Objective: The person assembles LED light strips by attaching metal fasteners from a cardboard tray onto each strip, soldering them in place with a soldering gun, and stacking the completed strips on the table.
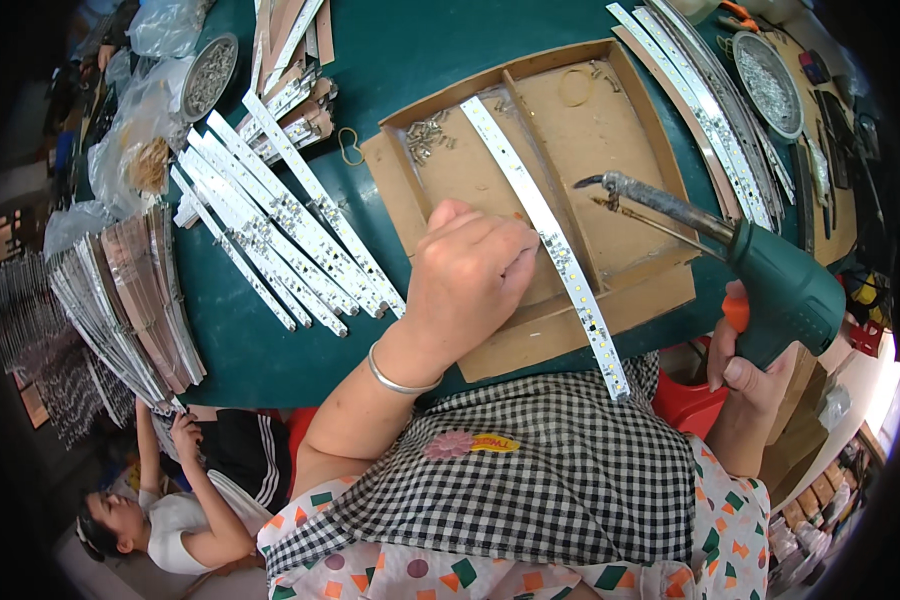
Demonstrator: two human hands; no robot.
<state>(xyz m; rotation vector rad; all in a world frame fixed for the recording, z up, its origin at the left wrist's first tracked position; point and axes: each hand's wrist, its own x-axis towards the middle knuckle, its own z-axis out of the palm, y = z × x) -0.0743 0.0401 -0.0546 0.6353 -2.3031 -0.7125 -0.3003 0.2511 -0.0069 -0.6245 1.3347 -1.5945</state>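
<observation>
An LED light strip (553,245), a long narrow white board dotted with small components, lies slantwise across a shallow cardboard tray (610,130). Its near end sticks out past the tray's front edge. My left hand (470,265) is closed, knuckles up, over the tray and right beside the strip; what its fingers hold, if anything, is hidden. Gripped in my right hand (750,375) is a green soldering gun (785,290) with an orange trigger. Its dark tip points left above the tray's right compartment, apart from the strip. Small metal pieces (428,135) sit in the left compartment.
More LED strips (270,215) are fanned out on the green table at left. Metal bowls of small parts stand at upper left (210,78) and upper right (768,85). Strip bundles (715,135) lie at right. A co-worker (185,520) handles strips at lower left.
</observation>
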